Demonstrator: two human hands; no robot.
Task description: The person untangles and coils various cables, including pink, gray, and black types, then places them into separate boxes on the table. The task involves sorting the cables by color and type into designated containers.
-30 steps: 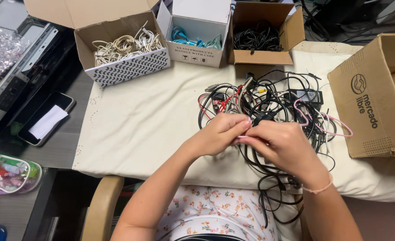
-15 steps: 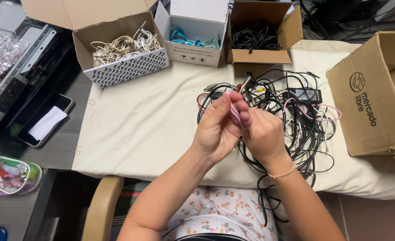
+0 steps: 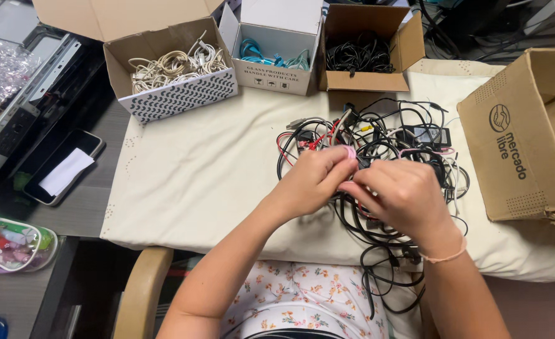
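Observation:
A tangled pile of mostly black cables [image 3: 387, 141] lies on a cream cloth [image 3: 202, 169] over the table. My left hand [image 3: 312, 182] and my right hand [image 3: 400, 198] meet just in front of the pile. Both pinch a thin pink cable [image 3: 351, 152] between their fingertips, and the pink cable runs back into the tangle. Black cables trail under my right hand and hang over the table's near edge [image 3: 384, 276].
Three open boxes stand at the back: one with cream cables [image 3: 171, 63], one with teal cables [image 3: 271, 53], one with black cables [image 3: 359, 56]. A large cardboard box [image 3: 528, 135] lies at the right. A phone [image 3: 64, 166] rests on the dark desk at left.
My hands lifted the pink cable up towards me half a second ago, then came back down to the pile's front. They still pinch it together.

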